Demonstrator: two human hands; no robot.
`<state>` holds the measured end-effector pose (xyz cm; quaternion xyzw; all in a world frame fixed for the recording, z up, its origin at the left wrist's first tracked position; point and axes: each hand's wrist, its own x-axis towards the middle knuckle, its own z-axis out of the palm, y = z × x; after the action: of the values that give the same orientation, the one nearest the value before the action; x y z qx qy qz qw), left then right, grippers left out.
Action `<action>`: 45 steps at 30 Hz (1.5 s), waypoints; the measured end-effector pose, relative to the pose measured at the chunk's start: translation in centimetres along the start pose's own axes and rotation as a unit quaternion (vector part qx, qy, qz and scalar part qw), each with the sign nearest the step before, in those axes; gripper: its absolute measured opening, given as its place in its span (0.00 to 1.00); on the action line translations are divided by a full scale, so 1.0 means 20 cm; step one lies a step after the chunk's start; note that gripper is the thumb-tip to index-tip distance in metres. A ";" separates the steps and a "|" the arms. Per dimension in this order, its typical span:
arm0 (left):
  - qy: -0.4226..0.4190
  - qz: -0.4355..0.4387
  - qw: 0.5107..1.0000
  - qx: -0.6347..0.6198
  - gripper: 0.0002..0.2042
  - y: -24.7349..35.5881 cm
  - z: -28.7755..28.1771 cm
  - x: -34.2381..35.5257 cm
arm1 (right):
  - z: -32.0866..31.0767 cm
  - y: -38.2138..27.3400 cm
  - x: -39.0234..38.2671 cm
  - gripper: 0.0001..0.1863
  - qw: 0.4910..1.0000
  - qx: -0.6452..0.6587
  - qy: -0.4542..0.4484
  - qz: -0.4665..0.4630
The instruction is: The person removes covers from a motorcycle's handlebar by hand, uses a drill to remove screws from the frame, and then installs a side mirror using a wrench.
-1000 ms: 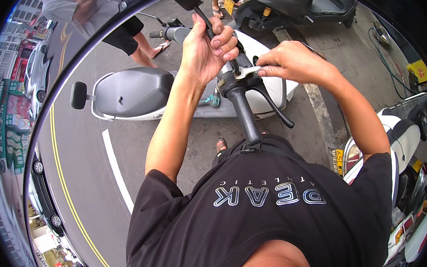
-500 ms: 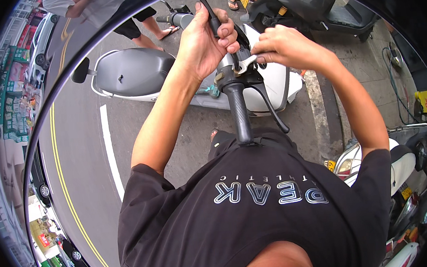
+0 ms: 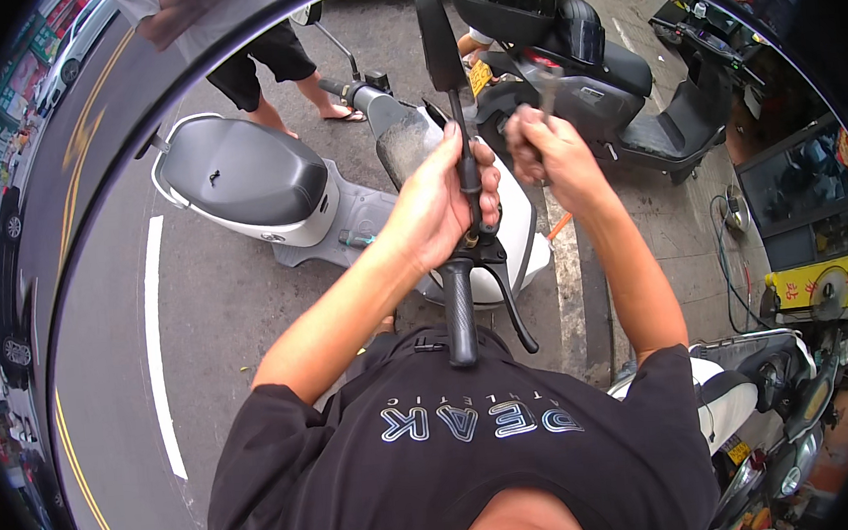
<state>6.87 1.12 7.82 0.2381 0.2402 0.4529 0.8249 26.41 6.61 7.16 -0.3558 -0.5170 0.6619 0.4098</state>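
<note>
My left hand point(image 3: 446, 195) is wrapped around the black stem of a rear-view mirror point(image 3: 438, 40), just above its base on the scooter handlebar. The mirror stands upright over the textured black handlebar grip point(image 3: 460, 312), which points toward me. Beside the grip curves a black brake lever point(image 3: 515, 310). My right hand point(image 3: 547, 156) is raised to the right of the stem, apart from it, with its fingers closed. A blurred metal tool, apparently a wrench point(image 3: 551, 88), sticks up from that fist. The grey-and-white scooter's seat point(image 3: 247, 169) lies to the left.
A person in dark shorts point(image 3: 274, 63) stands past the seat. A dark scooter with a top box point(image 3: 508, 7) is parked at the far right, another person's hands on it. More scooters point(image 3: 724, 401) stand at near right. A hose point(image 3: 725, 261) lies on the pavement; left is the road.
My right hand has lifted off the mirror's base, carrying the metal tool up and away. My left hand stays on the stem. The view has shifted, showing more of the mirror and scooters.
</note>
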 end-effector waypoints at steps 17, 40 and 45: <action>-0.100 -0.065 0.989 0.087 0.22 0.04 -0.04 0.01 | 0.18 0.03 0.17 0.12 0.960 0.238 -0.141 -0.032; -0.119 0.121 0.773 0.611 0.17 0.07 -0.15 -0.16 | 0.33 -0.05 -0.01 0.13 0.968 -0.182 0.124 -0.120; -0.096 0.143 0.805 0.568 0.11 0.03 -0.17 -0.15 | 0.33 -0.06 0.02 0.11 0.937 -0.285 0.126 -0.155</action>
<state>3.02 -0.64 6.11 0.7381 0.3368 0.3233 0.4871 20.59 4.47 9.65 -0.4536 -0.6771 0.3646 0.4503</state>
